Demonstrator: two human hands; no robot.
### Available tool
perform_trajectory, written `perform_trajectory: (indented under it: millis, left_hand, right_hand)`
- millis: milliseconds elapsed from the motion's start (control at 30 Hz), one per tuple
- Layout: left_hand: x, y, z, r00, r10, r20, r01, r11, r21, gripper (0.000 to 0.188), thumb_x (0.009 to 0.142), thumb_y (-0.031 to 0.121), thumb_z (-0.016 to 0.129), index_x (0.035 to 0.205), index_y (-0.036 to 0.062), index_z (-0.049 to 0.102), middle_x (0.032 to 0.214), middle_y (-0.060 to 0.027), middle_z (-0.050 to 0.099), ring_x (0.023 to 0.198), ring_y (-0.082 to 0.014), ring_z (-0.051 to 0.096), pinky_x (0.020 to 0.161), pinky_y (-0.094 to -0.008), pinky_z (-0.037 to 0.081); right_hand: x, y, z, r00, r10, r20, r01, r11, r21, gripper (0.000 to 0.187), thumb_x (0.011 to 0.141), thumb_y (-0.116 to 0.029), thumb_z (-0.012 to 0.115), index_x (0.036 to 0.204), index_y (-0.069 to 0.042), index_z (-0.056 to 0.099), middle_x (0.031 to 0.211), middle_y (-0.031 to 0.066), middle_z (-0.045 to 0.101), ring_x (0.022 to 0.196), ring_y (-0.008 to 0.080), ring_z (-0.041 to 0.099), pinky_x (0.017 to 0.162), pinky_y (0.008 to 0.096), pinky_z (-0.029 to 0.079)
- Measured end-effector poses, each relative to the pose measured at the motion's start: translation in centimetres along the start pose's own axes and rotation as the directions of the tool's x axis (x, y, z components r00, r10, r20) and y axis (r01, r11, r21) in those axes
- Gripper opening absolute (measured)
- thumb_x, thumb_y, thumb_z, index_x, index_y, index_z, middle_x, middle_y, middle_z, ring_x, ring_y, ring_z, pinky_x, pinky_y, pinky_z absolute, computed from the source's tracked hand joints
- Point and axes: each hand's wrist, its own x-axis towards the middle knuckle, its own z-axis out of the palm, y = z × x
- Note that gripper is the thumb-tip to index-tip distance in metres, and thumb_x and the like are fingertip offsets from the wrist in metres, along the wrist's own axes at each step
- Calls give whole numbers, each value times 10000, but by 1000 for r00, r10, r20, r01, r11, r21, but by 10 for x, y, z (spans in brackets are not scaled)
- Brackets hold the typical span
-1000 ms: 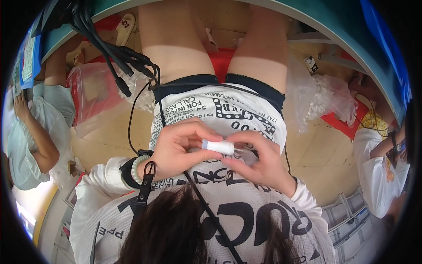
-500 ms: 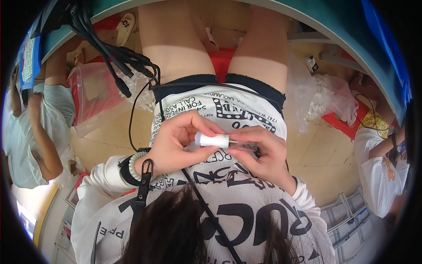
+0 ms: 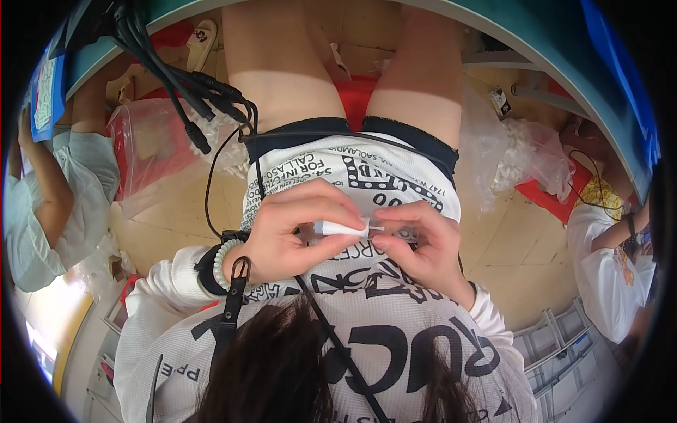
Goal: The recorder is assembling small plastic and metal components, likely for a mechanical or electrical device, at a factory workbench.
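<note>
My left hand (image 3: pixel 293 229) is closed on a small white cylinder (image 3: pixel 336 228) with a pale grey-violet end, held crosswise over my lap. Thumb and index finger pinch it near its right end, where a thin white stem (image 3: pixel 378 228) sticks out. Just to the right, my right hand (image 3: pixel 427 243) curls its fingers round a clear plastic piece (image 3: pixel 405 233), whose exact kind I cannot make out. Its thumb and index fingertips stand apart on either side of the stem's tip.
A curved table edge (image 3: pixel 486 25) runs across the far side. Black cables (image 3: pixel 190 99) hang at the left, one crossing my lap. Plastic bags of white pieces (image 3: pixel 518 151) lie on the floor. One person (image 3: pixel 60 204) sits at the left, another (image 3: pixel 610 261) at the right.
My left fingers have slid right along the white cylinder and now pinch its stem end, covering more of it. My right fingertips have shifted slightly right. The person at the left has moved.
</note>
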Motion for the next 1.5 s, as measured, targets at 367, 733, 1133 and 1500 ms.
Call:
perform_trajectory:
  millis: [367,733,1133,1500]
  left_hand:
    - [7,5,0,949,-309,67,306,841,-447,206,793,-35,598,995,-15,567,962,-65,554,892,-119,562,748,-244,477]
    - [12,16,-2,948,-317,-2,266,798,-541,333,726,-159,572,1046,-78,524,1041,-167,538,966,-241,573,854,-344,500]
    - [16,20,-5,989,-104,-109,57,926,-373,264,715,-87,642,974,-44,616,935,-126,609,829,-174,617,749,-274,516]
    - [19,27,-8,996,10,-93,-21,992,-124,255,659,-148,636,899,-62,628,922,-193,604,868,-259,622,736,-315,526]
  right_hand:
    - [7,10,-3,968,-252,-11,250,964,-85,262,687,-5,713,924,12,603,880,121,632,774,176,627,695,253,493]
    - [8,-9,-3,1000,0,-25,4,984,176,288,740,15,667,1004,24,552,909,112,634,833,146,615,761,253,494]
    - [18,-33,-12,950,-312,-1,304,925,-230,305,675,-36,728,946,27,605,877,134,642,778,198,625,689,274,496]
    - [20,-41,-11,957,-257,138,287,913,-291,301,720,-84,699,978,16,580,860,135,636,732,228,634,655,282,497]
